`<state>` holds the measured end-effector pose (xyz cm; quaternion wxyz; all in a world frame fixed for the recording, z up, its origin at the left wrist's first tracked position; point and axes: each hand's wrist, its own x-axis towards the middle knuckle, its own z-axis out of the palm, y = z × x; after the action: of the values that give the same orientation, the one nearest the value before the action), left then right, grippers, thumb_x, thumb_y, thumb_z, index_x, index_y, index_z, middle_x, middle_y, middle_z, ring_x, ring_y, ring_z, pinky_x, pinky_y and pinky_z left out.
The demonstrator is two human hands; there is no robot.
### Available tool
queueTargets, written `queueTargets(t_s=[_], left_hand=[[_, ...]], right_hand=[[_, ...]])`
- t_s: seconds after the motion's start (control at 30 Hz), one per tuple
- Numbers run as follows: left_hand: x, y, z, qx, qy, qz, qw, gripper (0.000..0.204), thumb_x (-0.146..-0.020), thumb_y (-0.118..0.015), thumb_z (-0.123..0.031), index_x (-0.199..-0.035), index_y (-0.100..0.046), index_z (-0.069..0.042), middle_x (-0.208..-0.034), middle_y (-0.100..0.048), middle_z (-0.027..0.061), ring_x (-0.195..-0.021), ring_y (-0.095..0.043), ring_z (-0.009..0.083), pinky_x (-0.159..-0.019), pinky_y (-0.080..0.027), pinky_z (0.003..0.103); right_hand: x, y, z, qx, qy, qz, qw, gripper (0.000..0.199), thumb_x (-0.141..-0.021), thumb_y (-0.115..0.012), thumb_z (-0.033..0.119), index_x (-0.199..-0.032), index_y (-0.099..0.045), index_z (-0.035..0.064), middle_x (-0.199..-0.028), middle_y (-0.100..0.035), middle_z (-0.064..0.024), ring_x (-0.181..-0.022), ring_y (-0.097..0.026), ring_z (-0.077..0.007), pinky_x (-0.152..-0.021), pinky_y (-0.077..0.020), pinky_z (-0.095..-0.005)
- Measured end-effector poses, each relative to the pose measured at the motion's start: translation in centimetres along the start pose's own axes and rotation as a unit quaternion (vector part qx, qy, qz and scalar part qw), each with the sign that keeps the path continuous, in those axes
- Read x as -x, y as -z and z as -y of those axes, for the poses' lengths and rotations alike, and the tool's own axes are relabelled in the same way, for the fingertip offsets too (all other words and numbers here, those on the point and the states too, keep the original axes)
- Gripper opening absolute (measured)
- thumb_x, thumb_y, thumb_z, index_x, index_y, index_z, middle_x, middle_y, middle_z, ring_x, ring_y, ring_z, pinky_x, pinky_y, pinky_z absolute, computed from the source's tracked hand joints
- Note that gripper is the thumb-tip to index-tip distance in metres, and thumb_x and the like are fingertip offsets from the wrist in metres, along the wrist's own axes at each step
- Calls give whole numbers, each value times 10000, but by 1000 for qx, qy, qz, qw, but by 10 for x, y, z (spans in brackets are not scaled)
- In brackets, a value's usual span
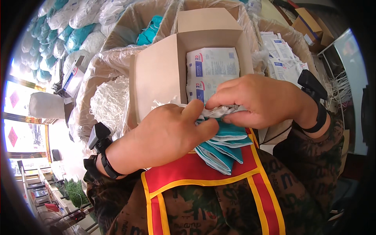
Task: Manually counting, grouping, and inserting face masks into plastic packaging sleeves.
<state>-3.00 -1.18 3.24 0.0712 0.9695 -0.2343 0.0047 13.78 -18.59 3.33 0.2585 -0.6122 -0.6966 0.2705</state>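
Observation:
My left hand (168,133) and my right hand (256,102) meet at the middle of the view, both pinching a bunch of white string or elastic (221,112). Beneath them lies a small stack of folded teal and white cloth pieces (223,150), pressed against my red and yellow vest. Just behind my hands stands an open cardboard box (156,74) holding flat white packets with blue and red print (213,68). Each wrist wears a black strap with a small black device.
A bag-lined box of white string (111,103) sits at left. Another lined box with teal cloth (150,31) is behind, and one with white printed packets (280,53) at right. Stacked teal and white bundles (66,27) fill the far left.

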Motion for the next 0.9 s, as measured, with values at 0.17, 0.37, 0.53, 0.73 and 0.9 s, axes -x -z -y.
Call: queueTargets(t_s=[0.17,0.37,0.53,0.73,0.9], left_hand=[[-1,-1,0,3,1,10,1000,265,-741,-626,-99,-1004,-630,-134,-995,-583,122,-660,-641,279,-578,-544,346],[2,-2,2,9,5,-5,1000,255,-728,-639,-105,-981,-621,-136,-986,-583,121,-630,-634,278,-557,-539,344],[-3,-6,6,25,-21,-17,999,225,-724,-632,-108,-939,-567,-112,-842,-520,114,-577,-609,273,-523,-520,357],[12,-4,5,14,15,-11,1000,359,-706,-653,-88,-1062,-621,-123,-973,-601,137,-690,-664,305,-605,-566,354],[18,-8,14,26,-20,-58,998,410,-721,-685,-109,-1123,-607,-95,-938,-610,132,-694,-669,296,-616,-574,356]], right_hand=[[-6,-12,2,100,-33,-13,994,171,-826,-597,88,-984,-597,24,-883,-611,-142,-866,-620,-336,-729,-512,-404],[4,-20,13,284,16,-63,957,101,-836,-563,109,-913,-556,44,-840,-607,-112,-811,-645,-262,-691,-532,-366],[0,-24,9,287,41,-65,955,87,-828,-561,101,-901,-547,55,-823,-598,-97,-788,-639,-252,-667,-529,-352],[22,-15,10,272,6,-61,960,80,-827,-572,104,-865,-525,52,-816,-593,-100,-773,-637,-269,-632,-518,-362],[29,-18,13,193,0,-71,979,71,-838,-568,88,-849,-514,44,-750,-563,-108,-689,-624,-288,-567,-502,-365]])
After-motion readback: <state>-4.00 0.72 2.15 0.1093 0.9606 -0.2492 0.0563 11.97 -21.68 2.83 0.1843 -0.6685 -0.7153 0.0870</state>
